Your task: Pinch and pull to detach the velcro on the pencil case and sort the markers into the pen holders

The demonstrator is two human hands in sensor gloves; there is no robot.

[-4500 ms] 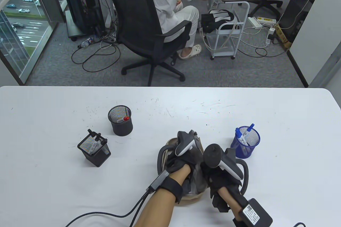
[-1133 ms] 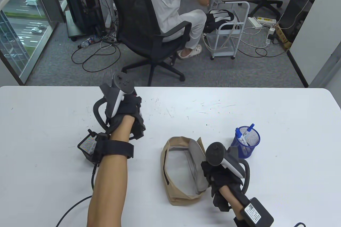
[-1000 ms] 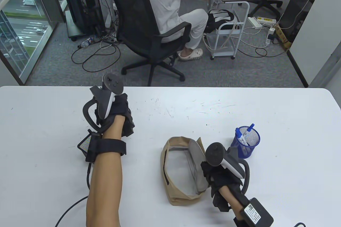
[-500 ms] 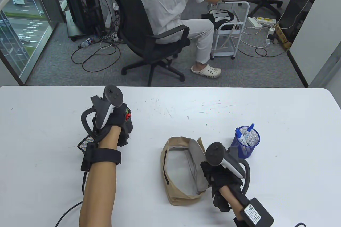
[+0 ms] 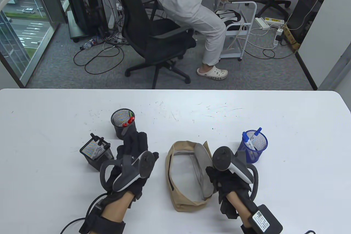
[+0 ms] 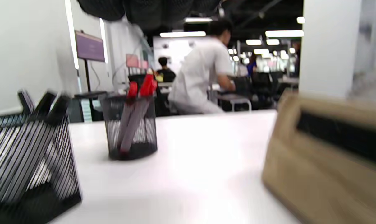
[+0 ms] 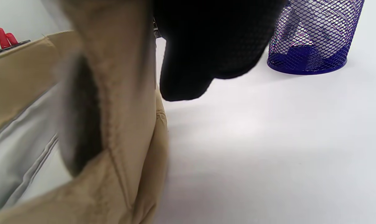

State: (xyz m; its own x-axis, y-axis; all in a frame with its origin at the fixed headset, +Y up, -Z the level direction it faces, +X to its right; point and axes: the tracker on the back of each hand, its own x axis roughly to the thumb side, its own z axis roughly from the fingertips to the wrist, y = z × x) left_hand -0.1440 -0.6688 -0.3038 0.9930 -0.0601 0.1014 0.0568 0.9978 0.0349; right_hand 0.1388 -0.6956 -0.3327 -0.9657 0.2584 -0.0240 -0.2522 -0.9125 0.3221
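Note:
The tan pencil case (image 5: 178,203) lies open at the table's middle front, its grey lining showing and no marker visible inside. My right hand (image 5: 216,176) grips the case's right flap (image 7: 113,93), and its fingers (image 7: 206,37) curl over the flap. My left hand (image 5: 137,142) hovers left of the case with straight fingers and holds nothing. Red markers (image 5: 128,121) stand in the round black holder (image 5: 124,128). Black markers (image 5: 99,142) fill the square black holder (image 5: 97,157). Blue markers (image 5: 251,138) sit in the blue holder (image 5: 253,147).
Behind the white table (image 5: 246,107), a person in white (image 5: 192,6) is rising from a black office chair (image 5: 153,39). A cable (image 5: 74,221) trails from my left wrist along the front edge.
My left hand has drawn back from the round black holder toward the front edge, empty, and the red markers now show in that holder. My right hand has stayed on the case. The person behind is standing up.

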